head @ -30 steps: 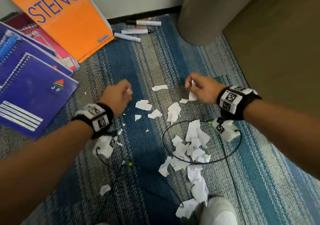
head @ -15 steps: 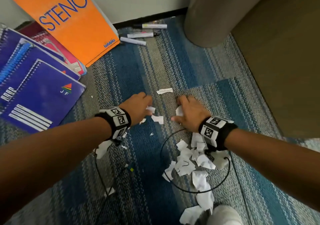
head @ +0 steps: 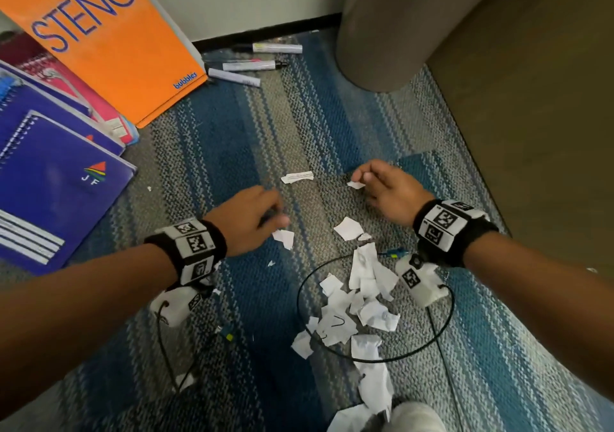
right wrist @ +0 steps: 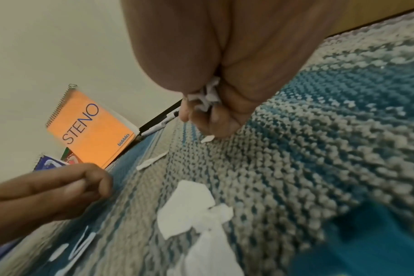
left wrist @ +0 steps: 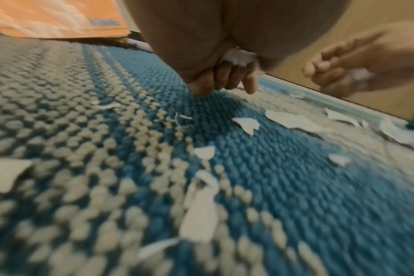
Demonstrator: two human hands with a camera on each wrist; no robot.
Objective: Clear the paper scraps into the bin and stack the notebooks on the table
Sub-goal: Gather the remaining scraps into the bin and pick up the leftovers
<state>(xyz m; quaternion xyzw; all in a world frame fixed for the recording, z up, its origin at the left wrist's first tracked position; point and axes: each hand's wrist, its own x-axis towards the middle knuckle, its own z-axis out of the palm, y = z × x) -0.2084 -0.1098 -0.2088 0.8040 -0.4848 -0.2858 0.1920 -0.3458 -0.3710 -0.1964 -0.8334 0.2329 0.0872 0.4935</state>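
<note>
White paper scraps (head: 362,295) lie scattered on the striped blue-grey carpet, most in a pile near me. My left hand (head: 265,214) hovers low over the carpet with curled fingers (left wrist: 225,78) holding scraps (left wrist: 236,57) in the palm; another scrap (head: 284,237) lies just beside it. My right hand (head: 368,179) also grips a wad of scraps (right wrist: 206,97) and pinches one more small piece (head: 356,184) at its fingertips. A printed strip (head: 296,177) lies between the hands. The orange STENO notebook (head: 109,43) and purple notebooks (head: 56,179) lie at the left.
A grey cylindrical bin (head: 398,26) stands at the back right beside a brown panel (head: 538,116). Three markers (head: 249,64) lie by the wall. A black cable loop (head: 300,302) circles the scrap pile. A white-socked foot (head: 415,418) is at the bottom edge.
Both hands dropped to the carpet half a second ago, then spread apart. The right hand moved up-right and now pinches a small scrap; the left hand slid slightly left.
</note>
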